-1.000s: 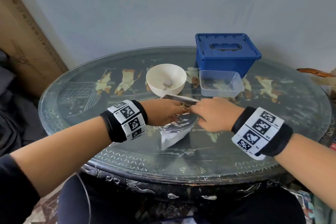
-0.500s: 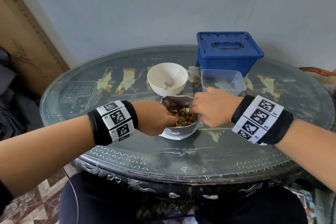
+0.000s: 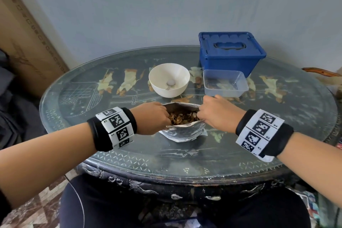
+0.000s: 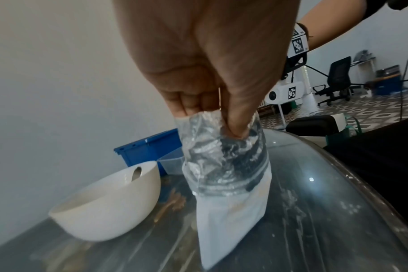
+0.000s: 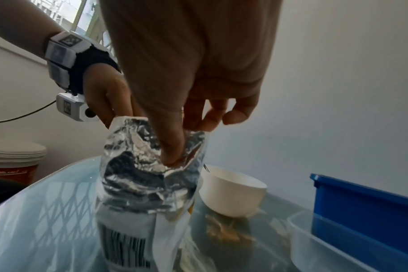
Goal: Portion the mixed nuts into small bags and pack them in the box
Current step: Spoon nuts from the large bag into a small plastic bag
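Note:
A silver foil bag of mixed nuts stands on the round glass table in front of me, its mouth pulled wide. My left hand pinches the left edge of the mouth, and my right hand pinches the right edge. In the left wrist view my left hand grips the crumpled foil bag. In the right wrist view my right hand pinches the foil bag. Behind it stands a closed blue box.
A white bowl with a spoon in it stands just behind the bag. A clear plastic tub sits to its right, in front of the blue box. The table's front edge lies close to my lap.
The bag's mouth was flat and closed a second ago; my hands have pulled it apart, so the nuts now show. Both hands have shifted slightly outward.

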